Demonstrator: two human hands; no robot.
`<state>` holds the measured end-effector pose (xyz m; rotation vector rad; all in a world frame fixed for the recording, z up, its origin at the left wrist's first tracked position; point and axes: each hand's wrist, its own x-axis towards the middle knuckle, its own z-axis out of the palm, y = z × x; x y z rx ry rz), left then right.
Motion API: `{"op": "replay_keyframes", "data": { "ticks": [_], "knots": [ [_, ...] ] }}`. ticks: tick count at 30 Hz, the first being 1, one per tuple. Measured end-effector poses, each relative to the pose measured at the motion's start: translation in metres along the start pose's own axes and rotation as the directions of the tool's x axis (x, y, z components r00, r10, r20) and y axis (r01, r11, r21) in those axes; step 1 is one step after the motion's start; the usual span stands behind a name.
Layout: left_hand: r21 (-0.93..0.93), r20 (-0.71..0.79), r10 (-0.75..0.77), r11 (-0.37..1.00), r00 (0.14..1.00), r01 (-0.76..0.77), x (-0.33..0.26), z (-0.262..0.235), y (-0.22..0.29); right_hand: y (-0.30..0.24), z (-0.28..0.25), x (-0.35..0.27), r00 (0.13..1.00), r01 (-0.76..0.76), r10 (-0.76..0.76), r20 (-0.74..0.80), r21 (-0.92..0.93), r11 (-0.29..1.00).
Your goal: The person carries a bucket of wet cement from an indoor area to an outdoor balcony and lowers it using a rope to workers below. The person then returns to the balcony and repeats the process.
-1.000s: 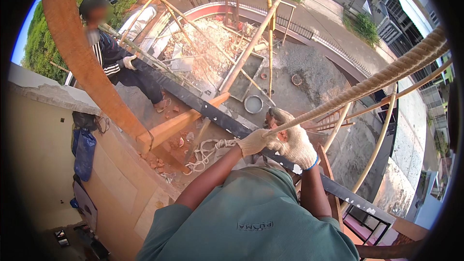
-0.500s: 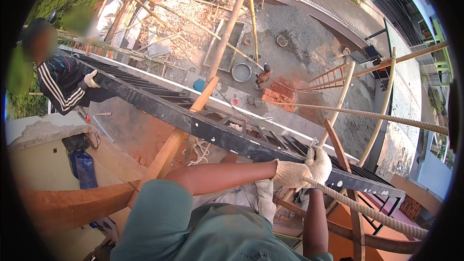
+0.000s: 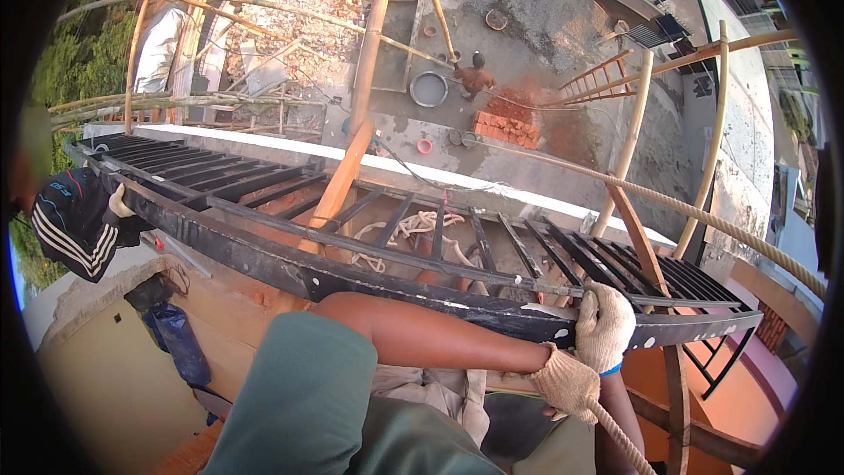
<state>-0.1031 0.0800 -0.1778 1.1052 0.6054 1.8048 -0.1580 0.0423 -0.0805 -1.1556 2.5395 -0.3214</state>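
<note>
A long black metal railing [image 3: 431,301] with many crossbars stretches across in front of me, its paint chipped in white spots. My right hand [image 3: 605,327], in a knitted off-white glove, is closed over its near rail toward the right end. Crossing over from the left, my left arm ends just below in my gloved left hand [image 3: 563,380], closed around a thick twisted rope [image 3: 622,440]. That rope runs to the lower edge; the left fingers are partly hidden. At the far left, a co-worker's gloved hand [image 3: 120,202] rests on the railing.
A wooden post [image 3: 343,178] rises through the railing, and bamboo poles [image 3: 626,145] stand at the right. Another taut rope [image 3: 694,209] crosses there. Far below lie a ground yard with a round basin [image 3: 429,89], stacked bricks [image 3: 507,129], a ladder [image 3: 598,79] and a person [image 3: 476,78].
The railing has tipped, so its crossbars show more fully. Both my hands sit lower and farther right in the picture. The rope from my left hand now slants more steeply downward.
</note>
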Motion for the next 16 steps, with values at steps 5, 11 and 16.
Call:
{"op": "replay_keyframes", "data": {
  "ticks": [5,11,16],
  "knots": [
    [0.147,-0.351,0.037,0.989,0.936,0.016,-0.044,0.059,0.046,0.007,0.0,0.0,1.0,-0.003,0.003,0.007,0.066,0.998],
    [0.447,-0.476,0.155,0.89,0.865,0.087,-0.036,0.054,0.038,0.004,-0.002,0.005,0.997,-0.049,0.045,0.066,0.068,0.997],
    [0.589,-0.513,0.135,0.773,0.847,0.234,-0.017,0.043,0.025,-0.047,-0.004,0.056,0.813,-0.102,-0.24,0.53,0.537,0.837]
  ]
}}
